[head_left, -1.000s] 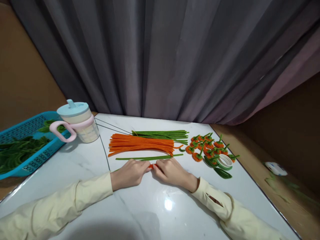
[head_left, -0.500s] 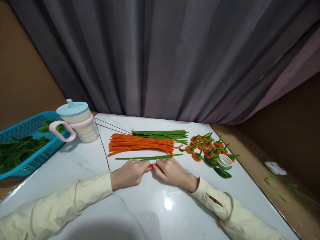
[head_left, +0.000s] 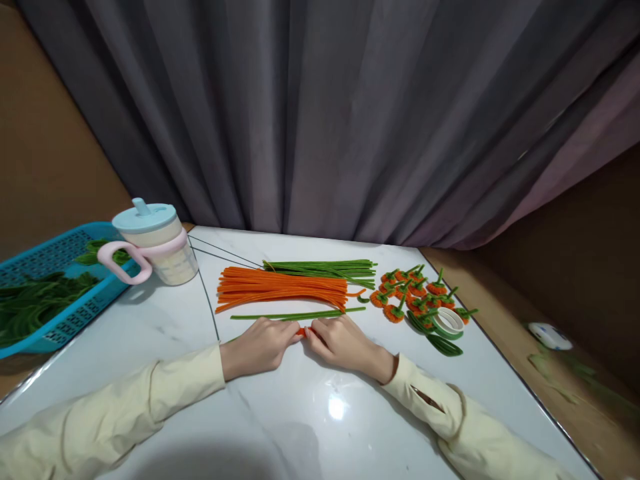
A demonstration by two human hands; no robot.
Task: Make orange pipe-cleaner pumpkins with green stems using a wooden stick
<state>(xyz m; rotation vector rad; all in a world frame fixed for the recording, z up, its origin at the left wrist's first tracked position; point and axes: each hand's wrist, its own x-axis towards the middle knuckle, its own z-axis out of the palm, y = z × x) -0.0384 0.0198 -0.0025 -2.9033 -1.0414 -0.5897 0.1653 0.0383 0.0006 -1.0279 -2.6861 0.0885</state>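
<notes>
My left hand and my right hand meet low over the table, fingers closed. Between their fingertips shows a short piece of orange pipe cleaner; the rest of it is hidden by my fingers. Just beyond my knuckles, a couple of green pipe cleaners lie crosswise. Behind those is a thick bundle of orange pipe cleaners, with a bundle of green pipe cleaners at its back. To the right sits a cluster of small orange pumpkin-like shapes with green stems.
A roll of tape and dark green loops lie near the right edge of the white table. On the left stand a lidded cup with a pink handle and a blue basket holding green leafy pieces. A grey curtain hangs behind.
</notes>
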